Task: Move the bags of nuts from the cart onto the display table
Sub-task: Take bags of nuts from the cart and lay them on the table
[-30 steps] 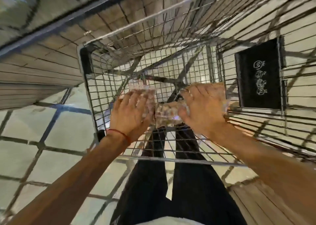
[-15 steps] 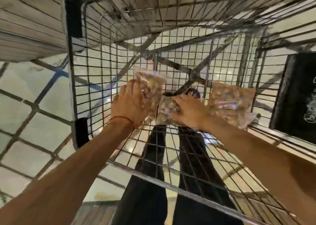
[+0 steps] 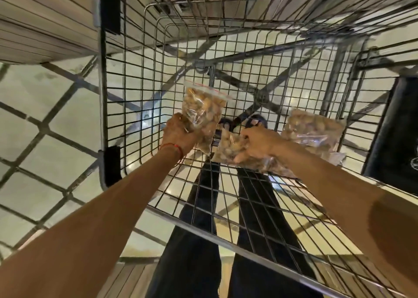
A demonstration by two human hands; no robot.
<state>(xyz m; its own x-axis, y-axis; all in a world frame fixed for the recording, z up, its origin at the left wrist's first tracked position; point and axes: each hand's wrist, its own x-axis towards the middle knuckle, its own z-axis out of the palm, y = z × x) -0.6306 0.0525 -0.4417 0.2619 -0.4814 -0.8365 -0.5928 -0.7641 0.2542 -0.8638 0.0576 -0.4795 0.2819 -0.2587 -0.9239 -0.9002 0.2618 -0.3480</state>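
Pickup step, both hands inside the wire cart [image 3: 126, 107].

Left hand [image 3: 179, 132]: closed on the lower end of a zip bag [image 3: 203, 114] of nuts. Bag stands tilted, red seal strip at top, and seems lifted off the cart floor; contact at its lowest corner can't be made out.

Right hand [image 3: 255, 142]: fingers curled over a second bag [image 3: 228, 146], gripping it from above. This bag lies low, near the mesh; whether it is clear of the wire or resting on it I can't tell. A crumpled tail of plastic trails under the wrist.

Third bag [image 3: 314, 132]: lies flat on the cart floor to the right of the right hand, untouched, near a dark panel [image 3: 393, 135] on the cart side.

The two held bags nearly touch at their near edges.

Wooden slats show at upper left, possibly the counter; not sure.

Judgement: grasp made on two bags, nothing yet delivered. Next move calls for raising both bags straight up over the cart rim without snagging plastic on the wire, then turning toward the counter. Loose film may slip; grips near the bag ends let the nuts sag. Third bag needs a return trip.
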